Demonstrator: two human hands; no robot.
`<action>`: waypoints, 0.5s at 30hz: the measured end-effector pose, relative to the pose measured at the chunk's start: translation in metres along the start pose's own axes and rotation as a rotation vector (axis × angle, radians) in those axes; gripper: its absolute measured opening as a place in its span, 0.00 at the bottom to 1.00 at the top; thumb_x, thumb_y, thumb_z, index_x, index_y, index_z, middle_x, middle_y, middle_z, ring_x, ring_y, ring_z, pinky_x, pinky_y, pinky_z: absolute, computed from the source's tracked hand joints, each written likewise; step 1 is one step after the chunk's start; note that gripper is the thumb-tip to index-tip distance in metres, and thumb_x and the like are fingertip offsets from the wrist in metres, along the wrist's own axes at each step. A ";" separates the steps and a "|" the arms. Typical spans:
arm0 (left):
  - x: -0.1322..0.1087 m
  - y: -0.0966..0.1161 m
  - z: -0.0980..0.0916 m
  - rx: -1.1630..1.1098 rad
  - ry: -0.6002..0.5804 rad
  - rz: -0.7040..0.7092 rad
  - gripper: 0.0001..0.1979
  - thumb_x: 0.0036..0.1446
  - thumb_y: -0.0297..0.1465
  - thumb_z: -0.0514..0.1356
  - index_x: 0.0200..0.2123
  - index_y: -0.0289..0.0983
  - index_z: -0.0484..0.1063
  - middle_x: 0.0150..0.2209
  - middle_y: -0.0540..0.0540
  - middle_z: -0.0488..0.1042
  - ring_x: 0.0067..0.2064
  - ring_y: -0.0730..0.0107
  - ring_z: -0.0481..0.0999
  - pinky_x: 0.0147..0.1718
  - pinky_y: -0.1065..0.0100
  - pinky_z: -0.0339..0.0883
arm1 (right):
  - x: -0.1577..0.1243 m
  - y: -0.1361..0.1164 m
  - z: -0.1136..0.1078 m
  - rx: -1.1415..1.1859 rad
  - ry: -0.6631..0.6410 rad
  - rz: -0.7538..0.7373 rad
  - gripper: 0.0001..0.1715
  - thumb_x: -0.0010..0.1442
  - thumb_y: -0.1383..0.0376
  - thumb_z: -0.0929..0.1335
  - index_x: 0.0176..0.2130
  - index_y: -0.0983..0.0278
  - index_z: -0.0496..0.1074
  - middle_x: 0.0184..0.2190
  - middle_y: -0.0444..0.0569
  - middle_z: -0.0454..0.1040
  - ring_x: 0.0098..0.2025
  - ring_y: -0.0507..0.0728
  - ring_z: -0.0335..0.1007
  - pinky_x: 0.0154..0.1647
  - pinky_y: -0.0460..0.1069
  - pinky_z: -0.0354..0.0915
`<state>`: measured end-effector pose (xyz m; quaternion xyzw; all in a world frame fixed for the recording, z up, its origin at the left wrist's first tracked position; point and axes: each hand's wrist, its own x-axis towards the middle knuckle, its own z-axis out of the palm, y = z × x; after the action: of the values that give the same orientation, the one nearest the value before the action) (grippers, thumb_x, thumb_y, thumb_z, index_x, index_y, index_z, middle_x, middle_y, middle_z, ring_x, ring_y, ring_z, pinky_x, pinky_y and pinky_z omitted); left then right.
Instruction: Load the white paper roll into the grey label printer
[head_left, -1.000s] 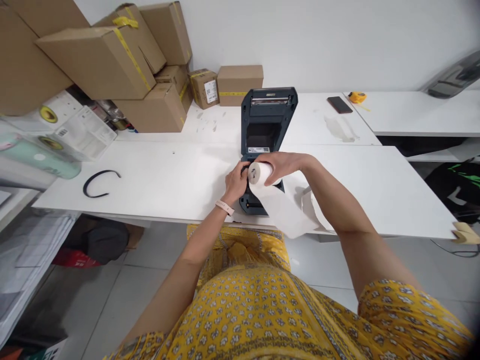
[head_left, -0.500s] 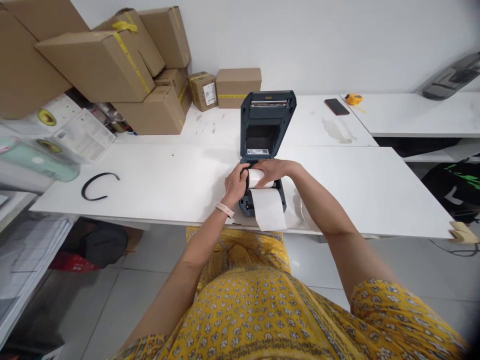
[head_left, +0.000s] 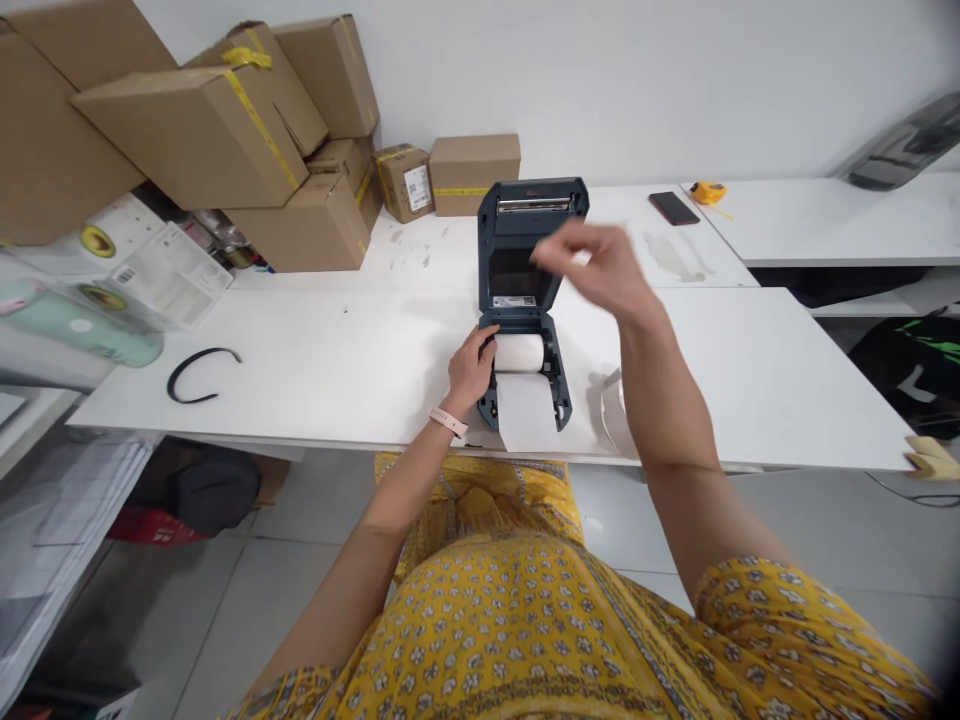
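A dark blue-grey label printer (head_left: 564,408) stands on the table's front edge with its lid (head_left: 491,235) tipped up and back. Inside its base lies a white label roll (head_left: 519,352), and a loose strip of label paper (head_left: 526,408) hangs forward over the front. My left hand (head_left: 471,372) grips the printer base's left side, beside the roll, with a pale pink band on the wrist. Raised in front of the lid's right side is my right hand (head_left: 596,262), apart from the roll, its bent fingers smeared by motion.
Cardboard boxes (head_left: 187,140) are stacked at the back left. A black headband (head_left: 176,375) and a green bottle (head_left: 112,330) lie left. At the back right are a phone (head_left: 673,208) and a yellow tape measure (head_left: 707,192). A white round object (head_left: 611,412) is partly behind my right forearm.
My right hand has let go of the label roll and risen up and right, in front of the lid. My left hand stays at the printer's side. The roll now shows fully.
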<state>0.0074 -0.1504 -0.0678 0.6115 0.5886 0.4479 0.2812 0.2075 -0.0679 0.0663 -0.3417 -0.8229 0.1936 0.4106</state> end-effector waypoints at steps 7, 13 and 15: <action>-0.099 0.008 -0.005 -0.377 0.480 -0.296 0.24 0.61 0.51 0.63 0.50 0.40 0.73 0.52 0.39 0.77 0.50 0.61 0.78 0.43 0.64 0.76 | 0.082 0.020 -0.020 0.108 0.272 0.200 0.37 0.70 0.36 0.56 0.47 0.60 0.75 0.48 0.50 0.81 0.55 0.56 0.70 0.63 0.56 0.61; -0.161 0.030 -0.011 -0.538 -0.122 -0.602 0.28 0.58 0.58 0.61 0.28 0.37 0.77 0.29 0.44 0.78 0.26 0.72 0.71 0.24 0.69 0.64 | 0.054 0.023 0.002 0.086 0.216 0.062 0.39 0.68 0.34 0.55 0.45 0.56 0.78 0.46 0.49 0.83 0.54 0.64 0.77 0.59 0.60 0.70; -0.153 0.035 -0.007 -0.578 -0.200 -0.661 0.29 0.54 0.58 0.64 0.28 0.36 0.77 0.29 0.42 0.80 0.25 0.71 0.72 0.24 0.69 0.64 | 0.021 0.003 0.001 0.054 0.227 0.015 0.36 0.69 0.36 0.56 0.51 0.55 0.77 0.51 0.48 0.82 0.57 0.64 0.76 0.61 0.61 0.70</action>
<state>0.0325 -0.3060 -0.0673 0.3272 0.5730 0.4188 0.6239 0.1988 -0.0505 0.0754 -0.3566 -0.7630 0.1787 0.5086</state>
